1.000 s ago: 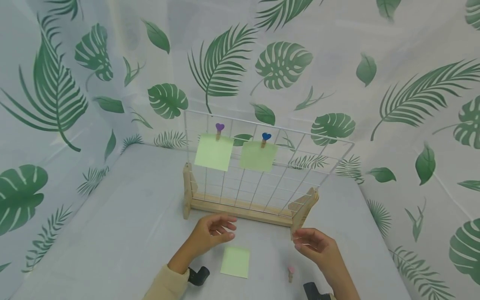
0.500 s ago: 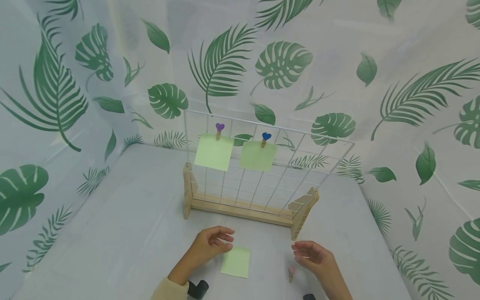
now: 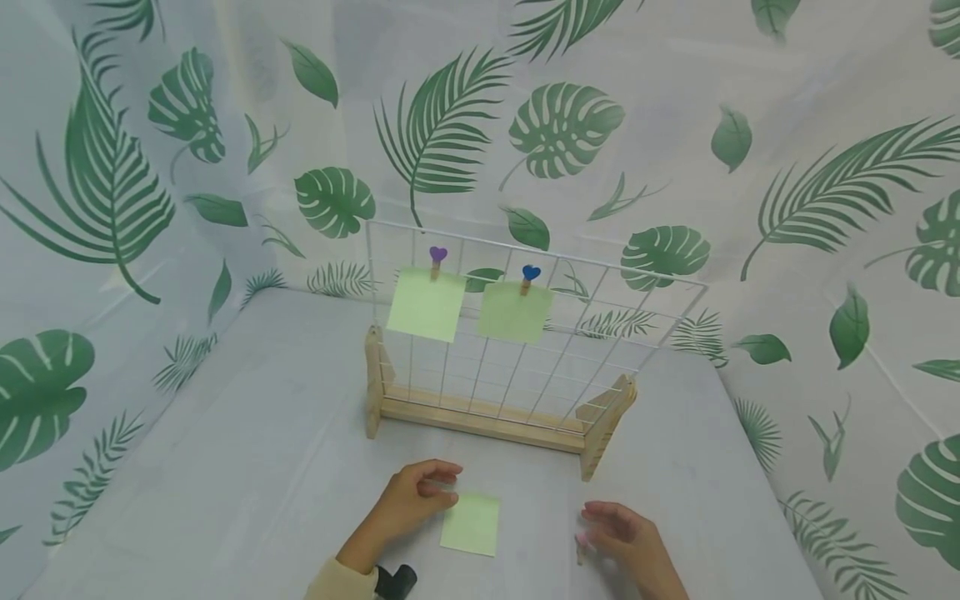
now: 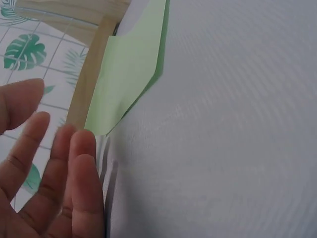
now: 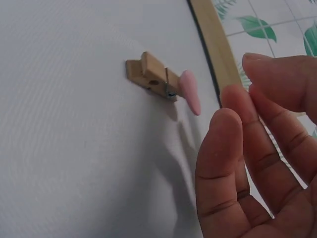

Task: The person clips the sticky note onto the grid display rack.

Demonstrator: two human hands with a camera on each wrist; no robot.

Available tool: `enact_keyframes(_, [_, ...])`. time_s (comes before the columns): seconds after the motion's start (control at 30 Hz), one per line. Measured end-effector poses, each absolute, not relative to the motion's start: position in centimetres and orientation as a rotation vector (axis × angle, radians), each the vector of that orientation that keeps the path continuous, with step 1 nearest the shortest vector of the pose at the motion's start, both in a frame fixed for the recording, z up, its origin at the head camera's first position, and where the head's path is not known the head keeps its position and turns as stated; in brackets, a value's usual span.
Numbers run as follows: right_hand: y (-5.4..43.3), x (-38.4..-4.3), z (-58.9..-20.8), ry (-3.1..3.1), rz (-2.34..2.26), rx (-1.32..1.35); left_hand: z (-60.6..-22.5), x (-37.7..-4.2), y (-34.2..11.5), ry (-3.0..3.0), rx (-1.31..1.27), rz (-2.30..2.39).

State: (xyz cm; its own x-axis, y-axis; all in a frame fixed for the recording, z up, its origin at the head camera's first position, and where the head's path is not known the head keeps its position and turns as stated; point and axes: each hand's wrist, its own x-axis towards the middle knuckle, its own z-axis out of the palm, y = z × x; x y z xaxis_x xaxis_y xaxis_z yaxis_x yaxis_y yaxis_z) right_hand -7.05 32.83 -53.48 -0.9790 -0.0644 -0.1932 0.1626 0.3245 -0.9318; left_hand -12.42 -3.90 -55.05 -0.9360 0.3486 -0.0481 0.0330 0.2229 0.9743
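My left hand (image 3: 411, 500) is at the upper left corner of a light green sticky note (image 3: 471, 525) on the table; its fingers are loosely bent with nothing between them. In the left wrist view the note (image 4: 131, 69) lies just past the fingertips. Close to my right hand (image 3: 628, 537) is a small wooden clothespin (image 3: 580, 552) with a pink top. The right wrist view shows this clothespin (image 5: 156, 77) lying on the white surface, apart from the relaxed fingers, which hold nothing.
Behind the hands stands a white wire grid (image 3: 517, 383) on a wooden base (image 3: 480, 421). A purple-heart clothespin (image 3: 437, 262) and a blue-heart clothespin (image 3: 528, 279) hold two green notes (image 3: 426, 307) on it. A leaf-print sheet (image 3: 465, 67) surrounds the table.
Both hands have come down and toward the person, the left to the note's corner, the right beside the pink clothespin. The notes and grid stay where they were.
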Motion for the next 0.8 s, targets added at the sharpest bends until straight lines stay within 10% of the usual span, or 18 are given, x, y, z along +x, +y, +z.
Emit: enact_keyframes(0.8, [30.8, -7.2, -54.5, 2.703, -1.167, 0.408, -55.3, -12.3, -2.4, 2.628, 0.295, 1.392])
